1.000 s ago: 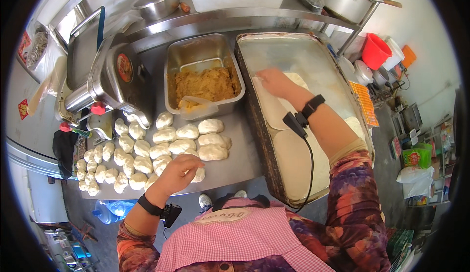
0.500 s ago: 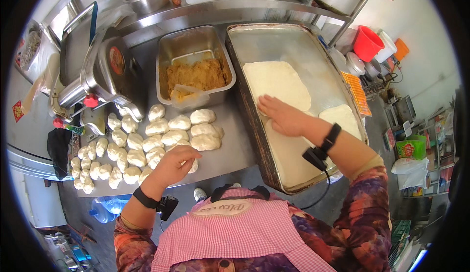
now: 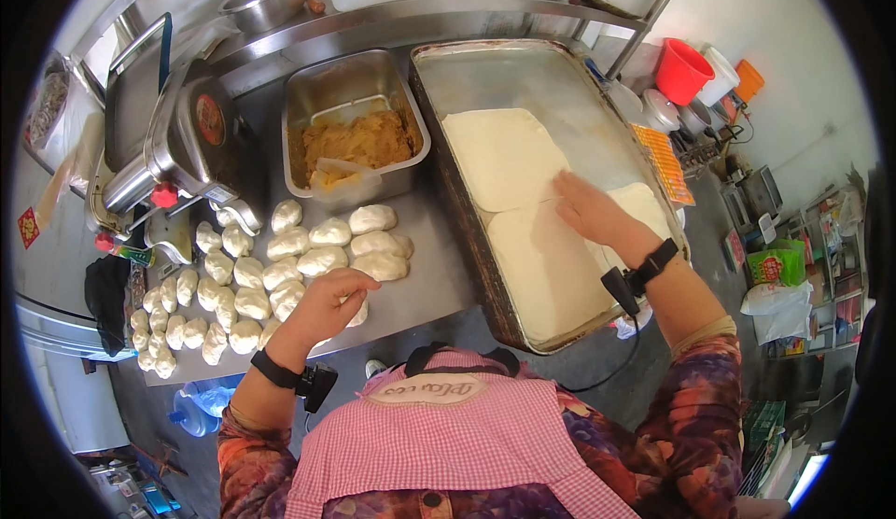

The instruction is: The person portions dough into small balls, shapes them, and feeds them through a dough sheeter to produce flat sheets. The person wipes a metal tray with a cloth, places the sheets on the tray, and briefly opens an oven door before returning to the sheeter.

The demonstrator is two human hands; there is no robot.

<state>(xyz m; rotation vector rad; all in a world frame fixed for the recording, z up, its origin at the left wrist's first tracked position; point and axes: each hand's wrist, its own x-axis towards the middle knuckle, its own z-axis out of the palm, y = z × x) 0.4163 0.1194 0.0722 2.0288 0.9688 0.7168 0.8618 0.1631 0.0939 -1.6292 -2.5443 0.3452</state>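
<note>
My right hand [image 3: 597,209], palm down with fingers stretched out, rests on thin pale dough sheets in a large metal baking tray [image 3: 439,160]. It is nearest the seam between the far dough sheet [image 3: 504,160] and the near dough sheet [image 3: 541,276]; another dough sheet [image 3: 639,216] lies partly under my right forearm. Over the steel table, my left hand [image 3: 329,306] is loosely closed, with nothing visible in it and its index finger pointing right. It hovers at the right end of several rows of oblong dough pieces [image 3: 250,302], covering some of them.
Behind the dough pieces stands a deep steel pan [image 3: 297,146] of brown-yellow filling [image 3: 364,141] with a translucent scraper [image 3: 345,181]. A metal machine with red knobs [image 3: 187,136] occupies the left. A steel shelf [image 3: 373,22] spans the back; a red bucket [image 3: 686,71] stands beyond the tray.
My right hand has slid right across the dough, from the tray's left side toward its middle. The near sheet's left part now shows. My left hand stays over the dough pieces.
</note>
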